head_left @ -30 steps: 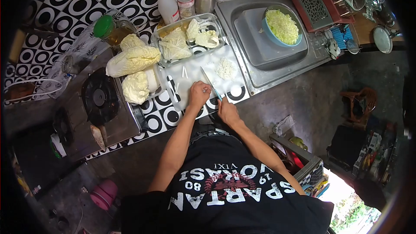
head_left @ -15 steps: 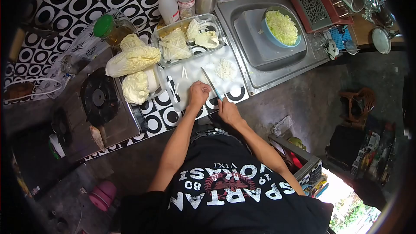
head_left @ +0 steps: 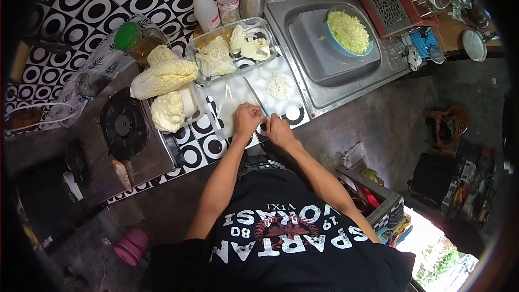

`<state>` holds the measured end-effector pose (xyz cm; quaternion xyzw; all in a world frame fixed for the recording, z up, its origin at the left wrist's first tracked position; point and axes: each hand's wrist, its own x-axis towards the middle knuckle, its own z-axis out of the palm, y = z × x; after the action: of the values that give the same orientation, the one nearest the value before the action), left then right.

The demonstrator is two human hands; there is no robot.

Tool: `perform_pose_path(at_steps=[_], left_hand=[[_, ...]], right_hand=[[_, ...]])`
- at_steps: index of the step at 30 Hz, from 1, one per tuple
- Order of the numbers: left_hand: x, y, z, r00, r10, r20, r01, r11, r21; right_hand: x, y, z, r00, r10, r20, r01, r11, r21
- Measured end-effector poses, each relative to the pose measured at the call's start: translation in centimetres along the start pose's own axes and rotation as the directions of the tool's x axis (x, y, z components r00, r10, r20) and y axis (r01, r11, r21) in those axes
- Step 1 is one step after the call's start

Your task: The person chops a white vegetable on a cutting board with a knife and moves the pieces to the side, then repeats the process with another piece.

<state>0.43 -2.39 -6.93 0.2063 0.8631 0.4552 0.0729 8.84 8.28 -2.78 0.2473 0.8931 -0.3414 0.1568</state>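
My right hand grips the blue handle of a kitchen knife, whose blade points away over the translucent cutting board. Right beside the knife, my left hand rests on the board with curled fingers; whatever they hold is hidden. A heap of finely chopped white pieces lies to the right of the blade. To its left are a few thin white strips. Behind the board, a clear plastic container holds pale cabbage leaves.
Whole napa cabbages sit to the left, near a gas stove. In the sink, a blue bowl of shredded cabbage stands on a grey upturned tub. Bottles and a utensil cup line the back.
My right hand has shifted slightly left and away from me, bringing the knife closer to my left hand. The blade tip has moved left and farther up the board.
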Motion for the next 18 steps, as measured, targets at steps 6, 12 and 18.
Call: perform_pose_path(at_steps=[6,12,18], left_hand=[[0.1,-0.3,0.2,0.996,-0.091,0.02,0.091,0.995,-0.04],[0.1,-0.5,0.2,0.993,-0.105,0.057,0.109,0.992,-0.059],[0.0,-0.5,0.3,0.995,-0.086,0.049,0.087,0.996,-0.031]], right_hand=[[-2.2,0.2,0.2,0.998,0.051,0.031,-0.052,0.998,0.019],[0.0,0.0,1.3,0.998,-0.017,-0.062,0.019,1.0,0.022],[0.4,-0.5,-0.1,1.0,0.024,0.007,-0.024,1.0,-0.003]])
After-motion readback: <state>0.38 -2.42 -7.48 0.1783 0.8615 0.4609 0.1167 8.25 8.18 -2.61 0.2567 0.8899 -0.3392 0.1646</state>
